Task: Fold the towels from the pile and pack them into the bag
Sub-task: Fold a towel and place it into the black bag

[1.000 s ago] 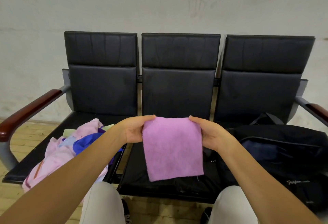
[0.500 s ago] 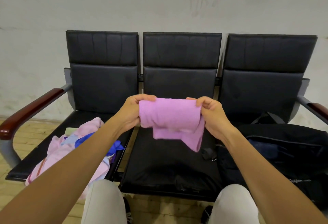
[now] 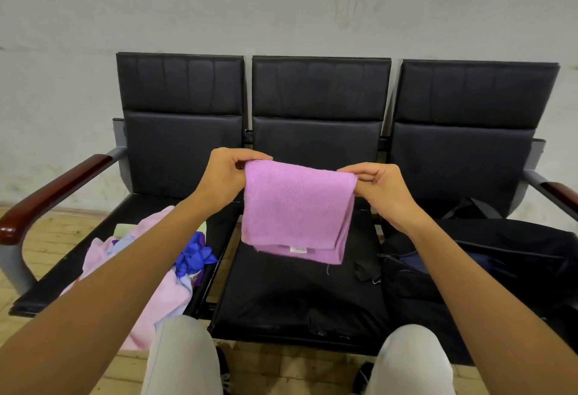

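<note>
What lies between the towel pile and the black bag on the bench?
In the head view, the middle seat, with the held purple towel hanging above it.

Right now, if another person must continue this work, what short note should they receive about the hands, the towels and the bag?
Left hand: pinches the top left corner of the purple towel.
Right hand: pinches the top right corner.
The purple towel hangs folded in the air over the middle seat; a small white label shows at its bottom edge.
The pile of unfolded towels lies on the left seat.
The black bag sits on the right seat; whether any towels are inside cannot be seen.
Done: this towel is folded over.
Left: finish its fold if needed, pack it into the bag, then fold and pack the pile.
</note>
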Tool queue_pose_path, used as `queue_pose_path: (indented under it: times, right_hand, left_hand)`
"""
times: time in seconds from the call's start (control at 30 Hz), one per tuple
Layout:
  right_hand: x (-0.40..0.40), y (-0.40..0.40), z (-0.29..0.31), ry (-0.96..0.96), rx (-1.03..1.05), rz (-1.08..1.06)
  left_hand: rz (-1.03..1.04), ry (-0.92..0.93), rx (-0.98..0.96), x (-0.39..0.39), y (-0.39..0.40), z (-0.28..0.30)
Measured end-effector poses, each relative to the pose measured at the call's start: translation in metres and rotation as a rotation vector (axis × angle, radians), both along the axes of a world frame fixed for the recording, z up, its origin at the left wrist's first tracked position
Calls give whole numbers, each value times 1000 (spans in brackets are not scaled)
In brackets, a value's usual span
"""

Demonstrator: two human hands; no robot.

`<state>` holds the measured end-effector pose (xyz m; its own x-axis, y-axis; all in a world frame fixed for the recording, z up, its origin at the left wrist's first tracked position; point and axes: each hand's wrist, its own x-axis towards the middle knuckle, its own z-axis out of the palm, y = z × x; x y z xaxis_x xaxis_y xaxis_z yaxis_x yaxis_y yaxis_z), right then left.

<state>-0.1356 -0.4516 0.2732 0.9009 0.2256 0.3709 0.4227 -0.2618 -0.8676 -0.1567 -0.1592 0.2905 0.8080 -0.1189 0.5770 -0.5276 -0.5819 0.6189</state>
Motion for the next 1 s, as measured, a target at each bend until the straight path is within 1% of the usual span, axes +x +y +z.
queue_pose_path:
  times: [0.13, 0.23, 0.4, 0.47, 0.5, 0.53, 0.6, 0.67, 0.73, 0.8, 0.9, 1.0]
  right_hand:
    - [1, 1, 3, 105, 108, 26]
    - [2, 2, 7, 143, 168, 34]
    - [1, 4, 22, 217, 232, 88]
    - [0, 4, 28, 230, 268, 106]
    - [-1, 4, 30, 240, 285, 116]
    - [-1, 4, 32, 245, 293, 125]
    - [-3, 3, 35, 252, 300, 144]
    - [-6, 2, 38, 261, 288, 177]
    - [-7, 0, 42, 256, 243, 205]
    - [-8, -1, 46, 235, 229, 208]
    - [-10, 0, 48, 187, 261, 204]
    - [-13, 3, 47, 176, 293, 188]
  left_hand:
    - [-8, -105, 98, -1, 6, 8]
    - [-23, -213, 167, -3, 7, 13]
    - [2, -469, 378, -6, 7, 18]
    - [29, -504, 382, -6, 7, 19]
    - [37, -470, 324, -7, 6, 20]
    - [31, -395, 225, -9, 3, 20]
    - [-10, -190, 26, -16, -3, 22]
    - [-24, -16, -56, -19, -6, 21]
    - [-22, 102, -85, -19, -7, 19]
    - [-25, 166, -120, -21, -6, 18]
    - [-55, 217, -168, -22, -6, 18]
    - [-120, 299, -307, -24, -8, 19]
